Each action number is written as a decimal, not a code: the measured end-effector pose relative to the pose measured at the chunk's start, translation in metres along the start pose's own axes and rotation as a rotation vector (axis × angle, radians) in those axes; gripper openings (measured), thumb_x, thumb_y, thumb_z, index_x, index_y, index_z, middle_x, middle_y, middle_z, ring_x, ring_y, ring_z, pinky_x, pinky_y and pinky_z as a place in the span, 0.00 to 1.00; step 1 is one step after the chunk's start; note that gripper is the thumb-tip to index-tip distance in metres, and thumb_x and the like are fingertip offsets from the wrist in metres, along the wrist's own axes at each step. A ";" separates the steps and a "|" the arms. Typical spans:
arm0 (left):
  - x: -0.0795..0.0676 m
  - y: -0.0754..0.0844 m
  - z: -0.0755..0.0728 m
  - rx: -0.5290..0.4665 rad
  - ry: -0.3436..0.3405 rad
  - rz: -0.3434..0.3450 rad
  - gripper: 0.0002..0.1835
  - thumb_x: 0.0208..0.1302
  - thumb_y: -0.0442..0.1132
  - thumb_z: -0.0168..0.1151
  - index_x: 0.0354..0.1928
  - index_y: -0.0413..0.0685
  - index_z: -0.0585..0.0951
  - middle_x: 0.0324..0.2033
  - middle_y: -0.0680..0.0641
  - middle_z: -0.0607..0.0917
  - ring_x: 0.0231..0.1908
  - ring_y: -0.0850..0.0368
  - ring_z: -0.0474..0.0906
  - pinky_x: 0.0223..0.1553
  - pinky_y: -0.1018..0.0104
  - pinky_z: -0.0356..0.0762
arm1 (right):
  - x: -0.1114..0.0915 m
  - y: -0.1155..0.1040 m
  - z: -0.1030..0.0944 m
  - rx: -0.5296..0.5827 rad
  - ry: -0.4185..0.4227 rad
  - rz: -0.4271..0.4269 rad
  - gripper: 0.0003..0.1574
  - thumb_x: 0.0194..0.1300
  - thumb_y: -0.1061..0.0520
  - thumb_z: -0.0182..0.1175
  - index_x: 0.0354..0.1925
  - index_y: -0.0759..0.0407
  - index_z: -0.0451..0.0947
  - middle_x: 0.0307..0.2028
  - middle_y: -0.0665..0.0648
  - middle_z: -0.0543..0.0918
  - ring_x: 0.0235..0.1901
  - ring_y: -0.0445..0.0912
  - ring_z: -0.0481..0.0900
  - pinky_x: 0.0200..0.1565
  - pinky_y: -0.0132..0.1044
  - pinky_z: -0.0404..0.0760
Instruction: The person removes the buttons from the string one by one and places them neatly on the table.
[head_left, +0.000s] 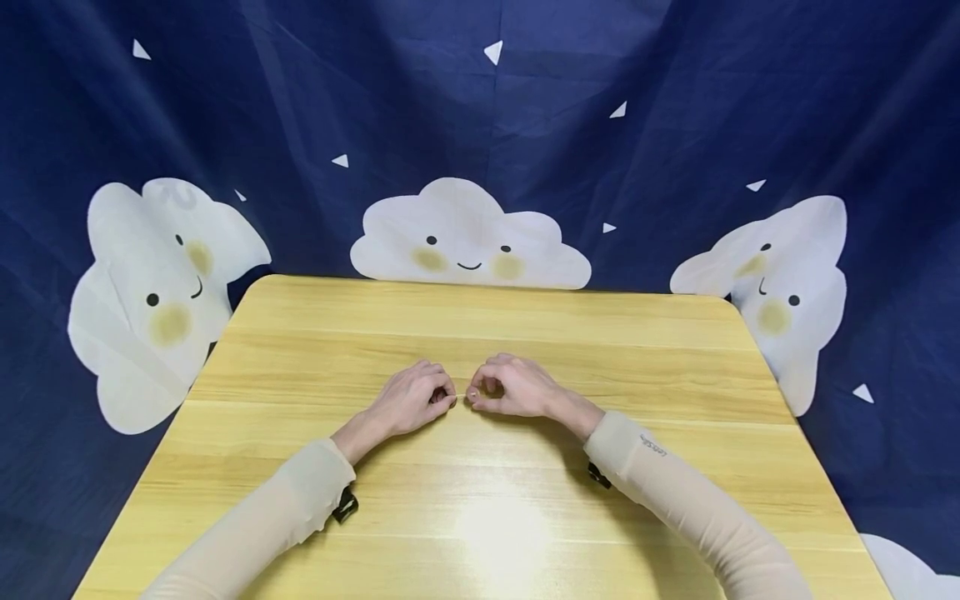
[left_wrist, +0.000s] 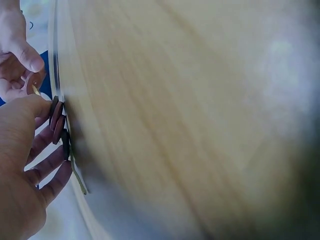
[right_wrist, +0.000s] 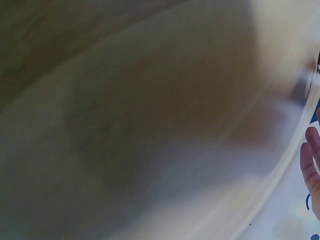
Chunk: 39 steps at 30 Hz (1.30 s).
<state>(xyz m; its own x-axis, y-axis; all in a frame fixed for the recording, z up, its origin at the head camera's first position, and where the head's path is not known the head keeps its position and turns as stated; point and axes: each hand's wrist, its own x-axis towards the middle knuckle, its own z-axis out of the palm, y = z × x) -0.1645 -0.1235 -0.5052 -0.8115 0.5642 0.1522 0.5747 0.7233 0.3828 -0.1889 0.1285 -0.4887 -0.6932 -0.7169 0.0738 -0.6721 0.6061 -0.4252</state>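
My left hand (head_left: 411, 397) and right hand (head_left: 520, 388) meet near the middle of the table, fingertips close together. A thin pale cord (head_left: 461, 396) spans the small gap between them. In the left wrist view, the left thumb and fingers pinch the cord beside several flat, round, button-like discs (left_wrist: 58, 130), dark and reddish brown. A yellow-green tail of cord (left_wrist: 78, 179) hangs below these discs. Between the right thumb and fingers is a brown round disc (left_wrist: 33, 80), with the cord at its lower edge. Its details are small. Only some right fingers (right_wrist: 311, 157) show in the right wrist view.
The wooden table (head_left: 300, 333) has rounded far corners. Behind and beside it hangs a dark blue curtain (head_left: 420, 100) printed with white clouds and triangles. A bright light reflection lies on the tabletop in front of the hands.
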 end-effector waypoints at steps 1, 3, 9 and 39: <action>0.000 0.000 0.000 0.000 0.000 -0.001 0.02 0.69 0.43 0.69 0.38 0.57 0.88 0.35 0.58 0.84 0.38 0.62 0.73 0.38 0.69 0.74 | -0.001 0.000 -0.001 0.000 0.000 0.002 0.16 0.64 0.42 0.74 0.47 0.44 0.86 0.33 0.45 0.81 0.34 0.38 0.74 0.36 0.28 0.73; 0.000 0.001 0.000 -0.001 0.001 0.000 0.02 0.69 0.43 0.69 0.37 0.58 0.87 0.35 0.58 0.84 0.38 0.62 0.74 0.39 0.69 0.74 | -0.003 0.000 -0.004 -0.011 0.000 0.012 0.16 0.63 0.42 0.74 0.47 0.44 0.86 0.33 0.45 0.81 0.34 0.37 0.73 0.36 0.28 0.73; 0.000 0.001 0.002 0.000 0.004 0.012 0.02 0.69 0.43 0.70 0.37 0.58 0.86 0.35 0.58 0.84 0.39 0.62 0.74 0.40 0.68 0.75 | -0.006 0.001 -0.007 -0.054 -0.008 0.027 0.16 0.63 0.40 0.73 0.47 0.42 0.86 0.33 0.43 0.81 0.35 0.37 0.73 0.36 0.28 0.74; -0.001 -0.001 0.002 0.009 0.030 0.063 0.03 0.69 0.43 0.70 0.35 0.58 0.86 0.33 0.59 0.83 0.37 0.62 0.73 0.37 0.70 0.73 | -0.022 0.024 -0.033 -0.082 0.015 0.066 0.14 0.63 0.44 0.74 0.45 0.44 0.86 0.35 0.46 0.84 0.38 0.40 0.77 0.40 0.34 0.78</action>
<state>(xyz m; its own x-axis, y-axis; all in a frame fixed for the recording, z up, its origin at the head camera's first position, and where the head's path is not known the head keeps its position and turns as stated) -0.1636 -0.1244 -0.5072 -0.7764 0.5965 0.2034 0.6256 0.6904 0.3632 -0.1979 0.1700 -0.4710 -0.7403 -0.6695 0.0613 -0.6433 0.6788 -0.3541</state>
